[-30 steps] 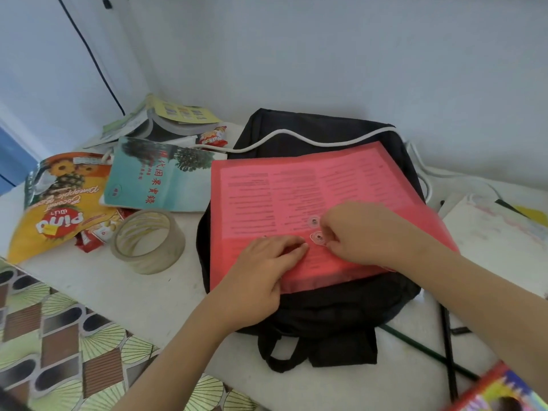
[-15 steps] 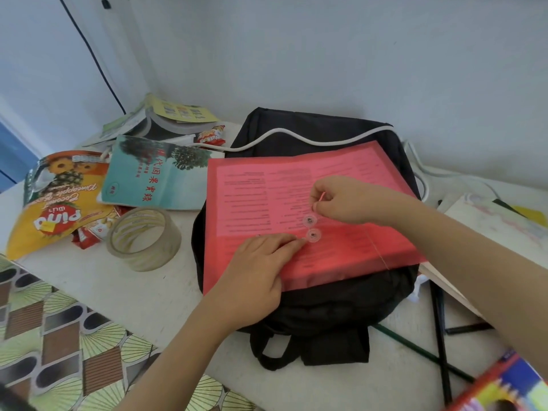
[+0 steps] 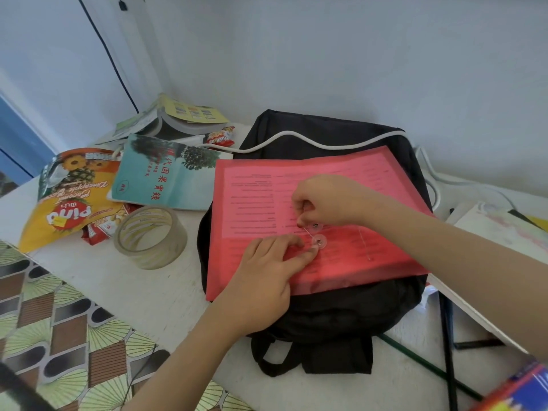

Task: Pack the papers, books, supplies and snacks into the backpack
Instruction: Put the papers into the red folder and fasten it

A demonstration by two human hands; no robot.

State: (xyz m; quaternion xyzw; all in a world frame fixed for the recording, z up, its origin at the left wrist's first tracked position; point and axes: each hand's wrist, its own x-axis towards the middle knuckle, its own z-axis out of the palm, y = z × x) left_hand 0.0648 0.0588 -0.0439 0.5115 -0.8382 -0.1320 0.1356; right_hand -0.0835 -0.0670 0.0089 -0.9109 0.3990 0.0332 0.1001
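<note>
A red see-through folder [image 3: 258,200] with printed papers inside lies flat on top of the black backpack [image 3: 326,132]. Two round clasp discs [image 3: 318,234] sit on its flap. My left hand [image 3: 267,271] presses straight fingers on the flap beside the lower disc. My right hand [image 3: 329,200] pinches the thin closure string next to the upper disc. To the left lie a teal book [image 3: 166,179], a yellow-covered book [image 3: 184,117], an orange pineapple snack bag [image 3: 62,197] and small red snack packets [image 3: 219,137].
A clear tape roll [image 3: 149,235] stands left of the backpack. A white cable [image 3: 320,142] runs over the bag's top. White papers [image 3: 498,229] lie at the right, pencils [image 3: 447,345] beneath them, a colourful box [image 3: 525,390] at the bottom right corner. Patterned floor [image 3: 59,336] lies below the table edge.
My right hand lifted away from the discs with the string, then came back down beside the upper disc. My left hand stayed pressing the flap.
</note>
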